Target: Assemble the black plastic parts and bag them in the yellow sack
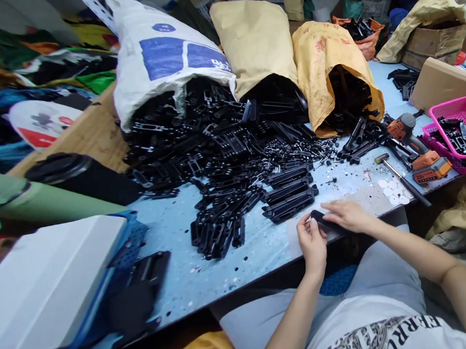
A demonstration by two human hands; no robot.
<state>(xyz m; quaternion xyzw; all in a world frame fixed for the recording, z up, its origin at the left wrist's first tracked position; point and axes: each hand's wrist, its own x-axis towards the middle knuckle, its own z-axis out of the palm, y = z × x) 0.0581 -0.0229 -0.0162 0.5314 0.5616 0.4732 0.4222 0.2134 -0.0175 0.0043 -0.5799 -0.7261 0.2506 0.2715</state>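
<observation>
My left hand (311, 242) pinches the near end of a long black plastic part (324, 221) lying at the table's front edge. My right hand (347, 214) rests over the same part's other end, fingers curled on it. Just beyond my hands lie three similar black parts (288, 191) side by side. A big heap of black plastic pieces (214, 143) spills across the light blue table (172, 227).
A white sack (154, 46), a tan sack (252, 38) and a yellow sack (329, 64) lie open toward the heap. A cordless drill (414, 141), a hammer (403, 180) and a pink basket (460, 119) sit at right. A white box (44, 286) is at left.
</observation>
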